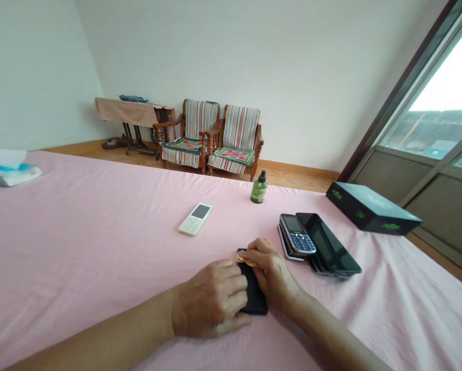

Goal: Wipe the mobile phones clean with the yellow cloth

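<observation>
A black phone (pixel 255 296) lies on the pink sheet between my hands, its dark face up. My left hand (pixel 215 299) is closed over the phone's left edge, fingers curled against it. In my right hand (pixel 271 273) a small yellowish cloth (pixel 246 258) is pinched and pressed on the phone's upper end. To the right, a keypad phone (pixel 298 234) tops a small stack of phones, beside a pile of larger phones with a black one (pixel 329 245) on top. A white keypad phone (pixel 195 220) lies alone, farther off to the left.
A green spray bottle (pixel 259 188) stands near the sheet's far edge. At the right is a black box (pixel 372 208), and at the far left a white-and-blue packet (pixel 9 172). Two wooden chairs (pixel 234 129) and a cloth-covered sewing table (pixel 126 111) stand beyond.
</observation>
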`<control>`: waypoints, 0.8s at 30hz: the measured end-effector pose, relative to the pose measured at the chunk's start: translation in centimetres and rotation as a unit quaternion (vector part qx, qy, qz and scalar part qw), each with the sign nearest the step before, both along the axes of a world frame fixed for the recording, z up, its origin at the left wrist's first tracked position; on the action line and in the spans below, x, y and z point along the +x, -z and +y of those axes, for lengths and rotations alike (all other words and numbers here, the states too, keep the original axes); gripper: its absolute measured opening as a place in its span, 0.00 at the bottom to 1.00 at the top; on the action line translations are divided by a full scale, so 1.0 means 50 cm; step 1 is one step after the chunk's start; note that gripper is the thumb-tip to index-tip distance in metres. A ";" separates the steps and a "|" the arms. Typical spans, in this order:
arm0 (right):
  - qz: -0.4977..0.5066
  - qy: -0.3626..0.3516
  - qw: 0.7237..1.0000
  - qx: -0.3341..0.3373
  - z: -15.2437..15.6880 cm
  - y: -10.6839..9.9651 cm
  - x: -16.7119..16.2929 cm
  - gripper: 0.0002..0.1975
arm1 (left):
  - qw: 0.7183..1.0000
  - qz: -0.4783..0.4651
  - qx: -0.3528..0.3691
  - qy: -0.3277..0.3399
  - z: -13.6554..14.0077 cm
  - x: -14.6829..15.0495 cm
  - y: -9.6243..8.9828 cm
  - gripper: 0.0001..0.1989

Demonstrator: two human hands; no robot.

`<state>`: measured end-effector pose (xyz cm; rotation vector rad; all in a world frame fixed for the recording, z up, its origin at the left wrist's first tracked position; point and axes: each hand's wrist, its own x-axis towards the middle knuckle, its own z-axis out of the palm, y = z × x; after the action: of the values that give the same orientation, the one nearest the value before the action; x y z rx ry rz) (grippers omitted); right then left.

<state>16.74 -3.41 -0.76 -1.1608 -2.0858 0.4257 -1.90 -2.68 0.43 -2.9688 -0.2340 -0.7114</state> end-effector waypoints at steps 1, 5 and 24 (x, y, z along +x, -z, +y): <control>-0.001 -0.004 1.000 -0.003 -0.013 -0.004 0.000 0.14 | 1.000 -0.009 -0.007 0.000 0.000 0.000 0.000 0.11; 0.001 -0.016 0.999 -0.028 -0.065 -0.017 -0.001 0.14 | 0.998 -0.045 -0.038 -0.037 0.001 -0.003 0.000 0.13; 0.177 0.092 0.960 -0.198 -0.096 -0.032 0.018 0.11 | 0.952 -0.003 -0.285 -0.112 0.009 0.000 -0.014 0.29</control>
<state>17.66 -8.21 0.82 -1.3728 -1.6080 0.9193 -1.87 -2.21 1.12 -3.3772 -0.9048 -0.7214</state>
